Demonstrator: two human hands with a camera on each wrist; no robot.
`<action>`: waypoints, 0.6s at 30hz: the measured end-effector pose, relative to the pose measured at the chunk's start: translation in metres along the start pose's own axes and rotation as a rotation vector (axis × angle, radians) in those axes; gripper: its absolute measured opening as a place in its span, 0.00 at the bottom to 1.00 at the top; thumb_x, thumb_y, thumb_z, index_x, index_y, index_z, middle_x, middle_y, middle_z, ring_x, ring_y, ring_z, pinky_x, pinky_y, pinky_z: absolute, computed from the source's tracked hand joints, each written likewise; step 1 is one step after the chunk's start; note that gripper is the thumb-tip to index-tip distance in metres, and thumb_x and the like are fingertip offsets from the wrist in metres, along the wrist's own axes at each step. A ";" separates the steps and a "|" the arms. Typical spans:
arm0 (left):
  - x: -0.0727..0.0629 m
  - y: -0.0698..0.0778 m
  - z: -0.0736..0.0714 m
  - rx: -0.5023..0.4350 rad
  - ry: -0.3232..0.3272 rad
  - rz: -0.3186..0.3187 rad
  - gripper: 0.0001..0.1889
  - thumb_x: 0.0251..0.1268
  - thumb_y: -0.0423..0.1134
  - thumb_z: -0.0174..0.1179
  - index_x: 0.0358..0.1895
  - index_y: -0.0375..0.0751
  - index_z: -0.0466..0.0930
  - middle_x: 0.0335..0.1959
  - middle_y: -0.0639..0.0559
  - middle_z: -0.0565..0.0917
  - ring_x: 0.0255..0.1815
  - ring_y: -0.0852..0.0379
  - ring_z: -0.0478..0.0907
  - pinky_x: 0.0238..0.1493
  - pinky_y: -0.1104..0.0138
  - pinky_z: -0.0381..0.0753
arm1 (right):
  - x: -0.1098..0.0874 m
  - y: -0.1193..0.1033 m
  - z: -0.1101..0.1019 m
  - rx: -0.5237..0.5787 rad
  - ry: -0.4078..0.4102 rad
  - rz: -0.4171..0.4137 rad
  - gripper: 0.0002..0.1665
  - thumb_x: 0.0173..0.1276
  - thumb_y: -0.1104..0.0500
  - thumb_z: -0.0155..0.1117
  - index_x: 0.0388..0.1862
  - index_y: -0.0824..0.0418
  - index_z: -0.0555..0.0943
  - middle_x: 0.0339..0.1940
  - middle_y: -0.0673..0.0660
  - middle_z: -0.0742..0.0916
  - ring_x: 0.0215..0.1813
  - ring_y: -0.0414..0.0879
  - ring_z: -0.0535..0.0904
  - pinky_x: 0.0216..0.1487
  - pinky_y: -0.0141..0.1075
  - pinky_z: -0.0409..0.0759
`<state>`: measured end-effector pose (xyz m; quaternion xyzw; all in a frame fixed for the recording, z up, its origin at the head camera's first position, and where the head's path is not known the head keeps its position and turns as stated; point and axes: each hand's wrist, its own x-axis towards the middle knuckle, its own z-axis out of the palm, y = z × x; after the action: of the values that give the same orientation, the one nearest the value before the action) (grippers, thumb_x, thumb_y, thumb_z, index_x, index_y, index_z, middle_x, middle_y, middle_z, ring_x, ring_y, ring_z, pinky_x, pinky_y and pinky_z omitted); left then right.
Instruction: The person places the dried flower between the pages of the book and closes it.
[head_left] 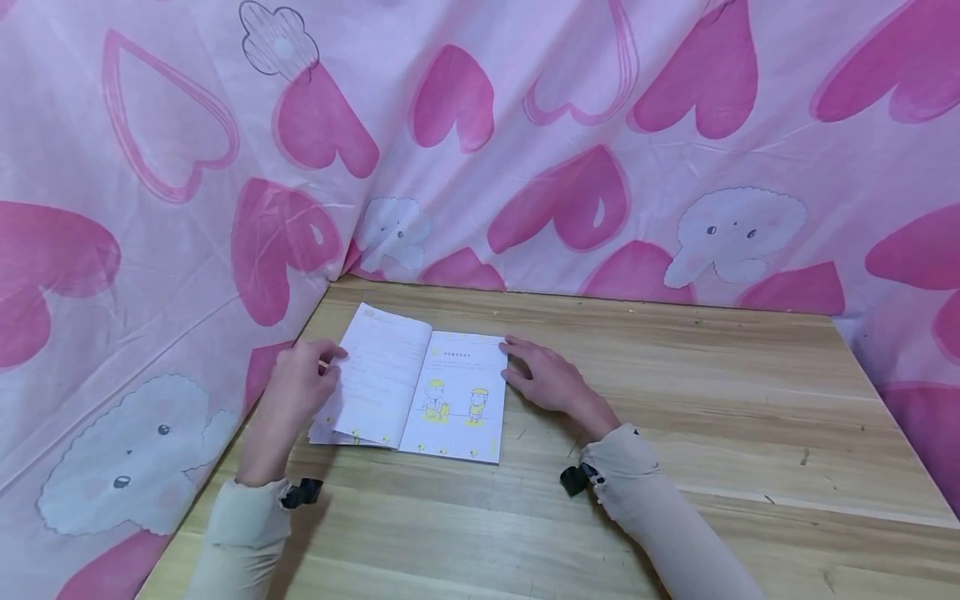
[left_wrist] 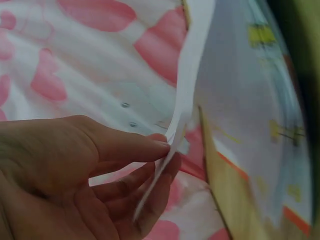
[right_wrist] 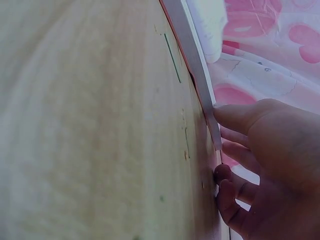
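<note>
An open picture book (head_left: 457, 392) lies on the wooden table, with text on its left page and two yellow-and-white cartoon figures on the right page. At the book's left edge, my left hand (head_left: 298, 379) pinches white pages (left_wrist: 186, 85) between thumb and fingers, as the left wrist view shows. Those pages stand lifted and bent there. My right hand (head_left: 551, 379) rests at the book's upper right edge. Its thumb (right_wrist: 237, 116) touches the edge of the book (right_wrist: 192, 60), and its other fingers are loosely bent beside it.
The wooden table (head_left: 712, 417) carries small dark and green scraps. Pink heart-patterned cloth (head_left: 555, 200) hangs behind the table and along its left side. A black device (head_left: 302, 493) is strapped at the left wrist, another (head_left: 576, 480) at the right.
</note>
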<state>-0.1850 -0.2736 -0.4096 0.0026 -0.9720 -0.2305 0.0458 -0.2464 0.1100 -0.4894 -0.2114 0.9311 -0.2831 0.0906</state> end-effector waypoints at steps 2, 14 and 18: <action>0.002 -0.007 0.006 0.011 -0.034 -0.018 0.14 0.73 0.27 0.60 0.55 0.32 0.89 0.52 0.32 0.89 0.46 0.40 0.84 0.46 0.48 0.87 | 0.000 0.000 0.000 0.002 -0.004 0.001 0.35 0.84 0.47 0.62 0.85 0.50 0.69 0.89 0.53 0.67 0.89 0.55 0.62 0.85 0.61 0.65; 0.005 -0.023 0.032 0.018 -0.176 -0.120 0.16 0.75 0.32 0.62 0.59 0.30 0.88 0.60 0.30 0.87 0.53 0.39 0.82 0.54 0.47 0.83 | 0.000 0.002 0.000 0.005 -0.007 0.000 0.35 0.84 0.46 0.62 0.85 0.49 0.69 0.89 0.52 0.68 0.89 0.55 0.62 0.85 0.60 0.65; 0.004 -0.020 0.037 0.027 -0.200 -0.164 0.25 0.75 0.48 0.67 0.63 0.30 0.84 0.63 0.29 0.83 0.60 0.35 0.79 0.60 0.39 0.81 | 0.000 0.002 0.001 0.007 -0.005 -0.003 0.35 0.84 0.46 0.62 0.85 0.49 0.69 0.89 0.53 0.68 0.89 0.54 0.62 0.85 0.59 0.64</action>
<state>-0.1923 -0.2748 -0.4513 0.0596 -0.9713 -0.2193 -0.0704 -0.2467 0.1117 -0.4912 -0.2132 0.9296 -0.2859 0.0934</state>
